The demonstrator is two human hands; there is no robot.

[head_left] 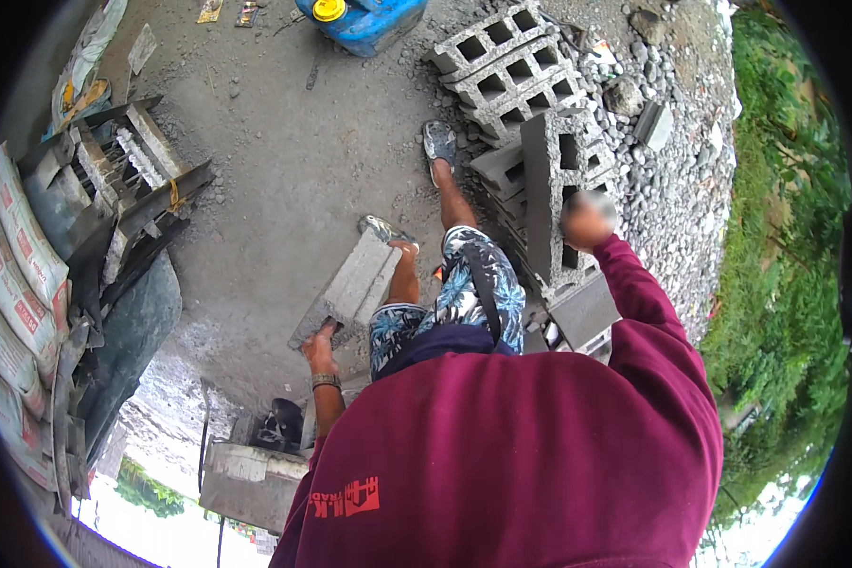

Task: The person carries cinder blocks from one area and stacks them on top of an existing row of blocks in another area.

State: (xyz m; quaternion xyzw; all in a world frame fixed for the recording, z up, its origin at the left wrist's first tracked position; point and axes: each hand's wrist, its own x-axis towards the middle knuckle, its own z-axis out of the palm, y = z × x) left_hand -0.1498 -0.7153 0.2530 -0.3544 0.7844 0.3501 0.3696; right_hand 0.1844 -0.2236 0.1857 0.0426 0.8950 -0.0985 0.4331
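In my left hand (322,348) is a grey concrete block (350,289), gripped at its near end and held beside my left leg. The fingers curl around that end and are partly hidden by it. On the other side, my right hand (587,225) lies over the holed face of a hollow concrete block (540,185) at the near part of the stack. A blur covers its fingers, so their grip cannot be made out. Further blocks (502,47) of the same kind sit in rows beyond it, with square holes showing.
A gravel pile (672,189) runs along the right, bordered by green plants (786,237). Filled sacks (19,275) are stacked at the left, near a dark metal-and-wood frame (142,189). A blue jerrycan (374,24) with a yellow cap stands ahead on the rough floor (265,142).
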